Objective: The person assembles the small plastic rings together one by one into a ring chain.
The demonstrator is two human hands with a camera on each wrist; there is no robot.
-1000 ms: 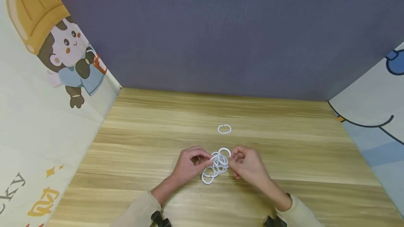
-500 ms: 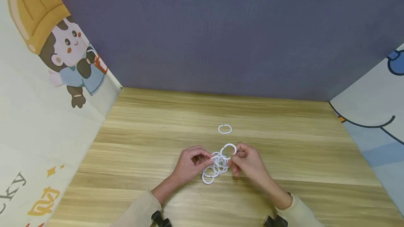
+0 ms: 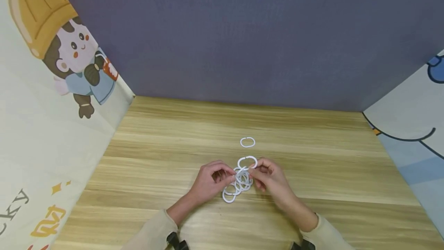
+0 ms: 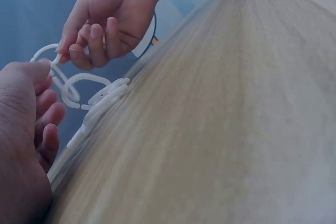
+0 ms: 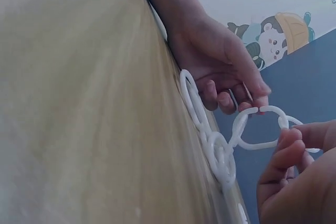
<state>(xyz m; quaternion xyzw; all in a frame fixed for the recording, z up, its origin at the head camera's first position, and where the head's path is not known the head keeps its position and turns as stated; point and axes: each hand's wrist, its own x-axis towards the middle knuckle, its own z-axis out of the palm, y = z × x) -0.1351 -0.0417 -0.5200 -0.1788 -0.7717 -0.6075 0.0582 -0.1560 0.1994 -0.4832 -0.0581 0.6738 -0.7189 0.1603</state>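
Note:
In the head view, my left hand (image 3: 208, 180) pinches a white plastic C-shaped link at the left of a chain of such links (image 3: 229, 201). Across from it, my right hand (image 3: 275, 180) pinches another white link (image 3: 248, 157) between thumb and index finger, raised at the far side of the chain. Seen from the right wrist, the link at my left fingertips (image 5: 257, 146) has a small gap at its top, right at those fingertips. The right hand's link overlaps its side there. In the left wrist view, further links (image 4: 107, 100) hang down to the tabletop.
A single loose white link (image 3: 241, 142) lies on the wooden table (image 3: 173, 134) beyond the hands. A dark blue-grey panel (image 3: 243, 41) rises at the table's back edge. Printed cartoon walls (image 3: 31, 126) stand on both sides.
The right hand first draws its link up and to the right, then brings it back left over the chain, turning it flatter. The left hand stays nearly still.

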